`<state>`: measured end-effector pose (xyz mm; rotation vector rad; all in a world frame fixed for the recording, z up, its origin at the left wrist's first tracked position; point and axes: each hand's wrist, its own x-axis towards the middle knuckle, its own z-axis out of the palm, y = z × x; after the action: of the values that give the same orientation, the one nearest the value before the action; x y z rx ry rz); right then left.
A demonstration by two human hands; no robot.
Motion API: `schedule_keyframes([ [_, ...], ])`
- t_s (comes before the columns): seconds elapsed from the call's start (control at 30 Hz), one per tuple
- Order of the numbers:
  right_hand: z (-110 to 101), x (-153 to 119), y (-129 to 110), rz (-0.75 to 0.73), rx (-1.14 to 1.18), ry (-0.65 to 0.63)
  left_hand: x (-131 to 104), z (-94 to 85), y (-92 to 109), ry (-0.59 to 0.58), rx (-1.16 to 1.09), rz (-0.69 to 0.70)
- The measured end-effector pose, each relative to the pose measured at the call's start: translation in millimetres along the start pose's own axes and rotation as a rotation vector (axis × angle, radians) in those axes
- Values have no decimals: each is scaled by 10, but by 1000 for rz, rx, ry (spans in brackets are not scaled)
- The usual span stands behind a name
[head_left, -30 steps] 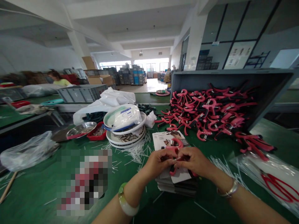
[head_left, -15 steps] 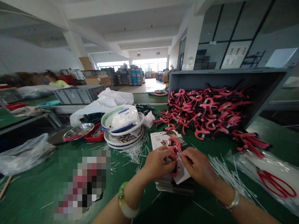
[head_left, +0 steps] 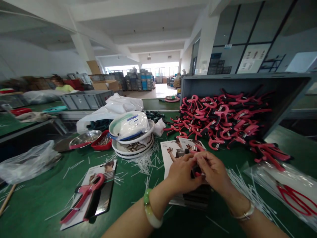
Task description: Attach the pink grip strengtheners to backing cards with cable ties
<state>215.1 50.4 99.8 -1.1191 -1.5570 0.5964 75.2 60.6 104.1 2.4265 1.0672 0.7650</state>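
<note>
left hand (head_left: 182, 174) gripping a pink clamp (head_left: 198, 147) on a printed card (head_left: 185, 143), right hand (head_left: 215, 169) bunching up against it, can't tell if that one's gripping, everything sitting atop a card stack (head_left: 166, 157)

This is a factory workshop I'm standing in: a green worktop (head_left: 47, 185) strewn with white ties (head_left: 146, 163), a grey bin (head_left: 245, 76) spilling pink-and-black clamps (head_left: 215, 122) at right, stacked crates (head_left: 145, 81) at upper centre, bare white beams (head_left: 136, 12) crossing overhead.

The left grip (head_left: 182, 174) and right grip (head_left: 214, 170) hide most of one clamp (head_left: 197, 147).
</note>
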Motion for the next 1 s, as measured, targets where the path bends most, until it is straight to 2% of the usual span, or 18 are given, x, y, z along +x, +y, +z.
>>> schedule_keyframes([
  [0.1,33,132,-126,-35,-6,-116,44,11,-114,42,-71,-38],
  [0.23,142,375,-217,-34,-76,-229,-75,-97,-379,194,-198,-17],
  [0.3,214,443,-174,-51,-161,-292,-183,-150,-514,229,-145,-72],
  [0.4,294,395,-41,-67,-236,-353,-339,-206,-649,196,58,-204],
  [0.5,309,253,73,-133,-220,-359,-430,-254,-682,124,170,-241],
  [0.6,303,173,124,-174,-198,-342,-440,-294,-666,82,142,-203],
  [0.77,332,200,148,-191,-219,-352,-330,-284,-651,195,40,-89],
  [1.0,316,176,143,-183,-165,-313,-225,-266,-750,117,12,-9],
])
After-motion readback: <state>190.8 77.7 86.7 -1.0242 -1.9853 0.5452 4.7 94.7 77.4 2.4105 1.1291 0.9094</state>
